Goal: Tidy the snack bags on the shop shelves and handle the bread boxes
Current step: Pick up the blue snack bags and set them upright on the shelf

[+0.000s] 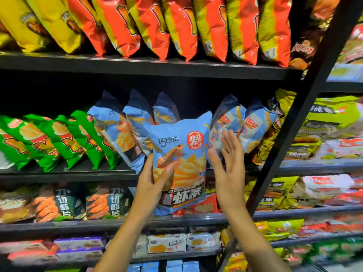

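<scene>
Left hand (155,181) grasps a blue shrimp-stick bag (177,165) by its lower left edge, thumb across the front, holding it upright and face-out in front of the middle shelf (68,173). Right hand (227,165) is released, fingers straight, palm toward the bag's right side; touching the bag or only just beside it, can't tell. Likely it's steadying or squaring the bag for slotting into the row.

Held bag sits near the camera, ahead of the row of matching blue bags (137,122), which lean side by side on that shelf; there's a gap in the row behind it, probably its slot. Green chip bags (59,138) lean the same way to the left, yellow-green bags (282,122) to the right.

Top shelf holds orange and yellow bags (176,26), packed tight and tilted. Shelf below holds dark shrimp-cracker bags (64,201). Lower still, flat white and purple packs (167,243), maybe the bread boxes, too blurred to confirm. Black upright post (306,107) divides off the right-hand bay.
</scene>
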Available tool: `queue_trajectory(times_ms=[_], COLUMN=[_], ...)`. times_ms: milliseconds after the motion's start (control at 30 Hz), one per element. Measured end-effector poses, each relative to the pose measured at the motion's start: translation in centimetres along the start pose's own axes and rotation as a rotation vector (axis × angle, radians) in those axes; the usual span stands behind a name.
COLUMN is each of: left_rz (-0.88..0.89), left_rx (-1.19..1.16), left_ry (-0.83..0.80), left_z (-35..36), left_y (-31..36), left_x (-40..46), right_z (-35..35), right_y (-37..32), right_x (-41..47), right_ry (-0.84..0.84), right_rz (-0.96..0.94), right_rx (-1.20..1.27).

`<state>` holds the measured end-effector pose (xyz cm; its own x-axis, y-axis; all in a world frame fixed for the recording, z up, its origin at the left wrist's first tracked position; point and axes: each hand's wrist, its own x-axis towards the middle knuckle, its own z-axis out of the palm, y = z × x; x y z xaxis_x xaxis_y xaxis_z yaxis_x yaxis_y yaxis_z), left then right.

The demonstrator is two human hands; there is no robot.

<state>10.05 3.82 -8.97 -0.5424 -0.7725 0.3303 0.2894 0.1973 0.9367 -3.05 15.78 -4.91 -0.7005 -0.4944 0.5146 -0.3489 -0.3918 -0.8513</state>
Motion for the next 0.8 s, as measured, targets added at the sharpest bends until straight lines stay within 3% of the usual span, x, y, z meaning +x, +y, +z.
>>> queue_trajectory(times_ms=[167, 367, 633, 800], left_rz=[-0.014, -0.049, -0.034, -0.02], left_rx=[0.01, -0.026, -0.144, -0.175], left_ry=[-0.161, -0.303, -0.165, -0.093], left_z=[-1.8, -3.4, -3.1, -3.3], left_y=[-0.2, -1.1, 0.4, -0.2], left_x=[-1.9, -3.0, -2.7, -3.9], right_z=[0.5, 1.8, 3.0, 2.3], right_y=[1.0, 1.2, 2.0, 1.7], right_x=[1.0, -2.1, -5.8, -7.6], right_ry=[-0.153, 0.016, 0.134, 0.06], right_rz=[0.24, 0.284, 0.296, 0.341], right_rx=[0.041, 0.187, 0.118, 0.205])
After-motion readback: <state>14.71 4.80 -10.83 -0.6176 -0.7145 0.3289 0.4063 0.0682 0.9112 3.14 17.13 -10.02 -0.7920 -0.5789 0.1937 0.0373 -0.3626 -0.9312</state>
